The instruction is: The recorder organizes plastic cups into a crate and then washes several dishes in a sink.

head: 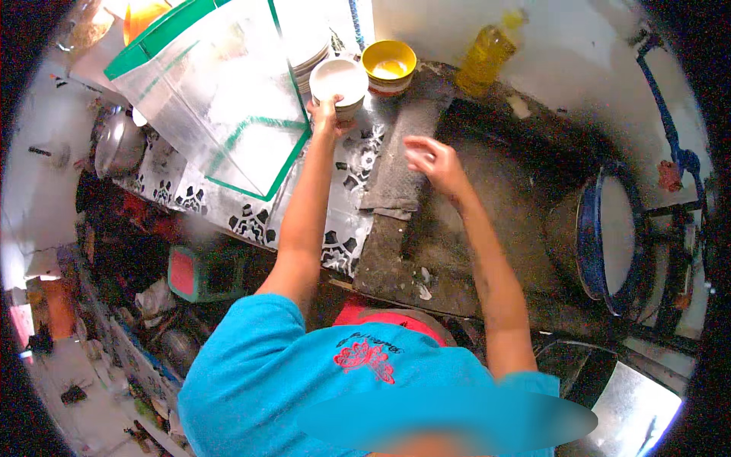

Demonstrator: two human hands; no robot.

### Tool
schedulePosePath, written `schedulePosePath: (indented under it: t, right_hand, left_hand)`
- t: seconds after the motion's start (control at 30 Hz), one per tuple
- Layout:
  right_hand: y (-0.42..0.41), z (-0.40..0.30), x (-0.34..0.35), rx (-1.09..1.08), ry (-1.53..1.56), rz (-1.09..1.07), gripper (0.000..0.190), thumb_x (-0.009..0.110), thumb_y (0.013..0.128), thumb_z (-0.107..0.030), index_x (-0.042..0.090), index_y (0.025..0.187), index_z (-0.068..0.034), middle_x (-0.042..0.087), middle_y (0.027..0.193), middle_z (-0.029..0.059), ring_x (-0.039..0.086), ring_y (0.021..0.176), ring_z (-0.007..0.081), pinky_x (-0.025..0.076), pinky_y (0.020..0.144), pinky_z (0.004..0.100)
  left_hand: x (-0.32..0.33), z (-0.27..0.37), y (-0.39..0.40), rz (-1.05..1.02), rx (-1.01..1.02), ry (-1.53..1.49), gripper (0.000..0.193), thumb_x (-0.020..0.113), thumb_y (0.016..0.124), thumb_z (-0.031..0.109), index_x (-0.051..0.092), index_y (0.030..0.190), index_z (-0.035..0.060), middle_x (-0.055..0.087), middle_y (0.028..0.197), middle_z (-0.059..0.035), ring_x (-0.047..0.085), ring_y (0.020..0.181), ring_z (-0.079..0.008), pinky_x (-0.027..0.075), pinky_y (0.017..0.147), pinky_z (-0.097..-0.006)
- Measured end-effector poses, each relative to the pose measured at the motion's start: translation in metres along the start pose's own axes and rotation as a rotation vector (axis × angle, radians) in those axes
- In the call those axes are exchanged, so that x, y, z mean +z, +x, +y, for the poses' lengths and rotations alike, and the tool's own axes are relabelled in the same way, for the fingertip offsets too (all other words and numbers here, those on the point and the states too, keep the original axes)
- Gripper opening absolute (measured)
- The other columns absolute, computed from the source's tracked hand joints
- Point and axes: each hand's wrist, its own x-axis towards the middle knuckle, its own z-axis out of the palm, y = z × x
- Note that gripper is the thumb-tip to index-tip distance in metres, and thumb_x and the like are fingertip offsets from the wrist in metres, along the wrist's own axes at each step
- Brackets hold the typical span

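My left hand [327, 117] grips the near side of a small stack of white bowls [339, 81], thumb over the rim and fingers around the outside. To the right of that stack, a yellow bowl [389, 60] sits on top of other bowls. Partly hidden behind the white bowls is a stack of plates [307, 57]. My right hand [431, 162] hovers above a folded grey cloth [398, 165], its fingers loosely curled and apart, with nothing in them.
A clear-sided case with green edging [228, 108] stands left of my left arm on the patterned counter [251, 220]. A bottle of yellow oil [485, 60] stands by the wall. Far right is a blue-rimmed basin [597, 234]. Under the counter sits a green container [205, 273].
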Motion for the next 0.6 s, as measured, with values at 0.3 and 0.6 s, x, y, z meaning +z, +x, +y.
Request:
schedulePosePath:
  t: [0.3,0.6]
  right_hand:
    - [0.156,0.024,0.112,0.326,0.532,0.1,0.044,0.073,0.079,-0.03,0.061,0.114,-0.005,0.063,0.108,0.0085,0.059,0.099,0.0193,0.046,0.089,0.0376]
    - [0.151,0.05,0.123,0.29,0.803,0.241,0.042,0.074,0.08,-0.028,0.061,0.111,-0.003,0.065,0.1,0.0066,0.062,0.089,0.0166,0.048,0.081,0.0316]
  left_hand:
    - [-0.041,-0.009,0.004,-0.107,0.064,-0.126,0.081,0.066,0.069,0.012,0.017,0.133,0.0177,0.042,0.123,-0.0207,0.057,0.095,-0.0418,0.057,0.06,-0.055]
    - [-0.03,-0.04,-0.039,0.054,0.266,-0.075,0.088,0.072,0.067,0.002,0.017,0.136,0.0085,0.044,0.123,-0.0159,0.051,0.109,-0.0308,0.05,0.086,-0.0425]
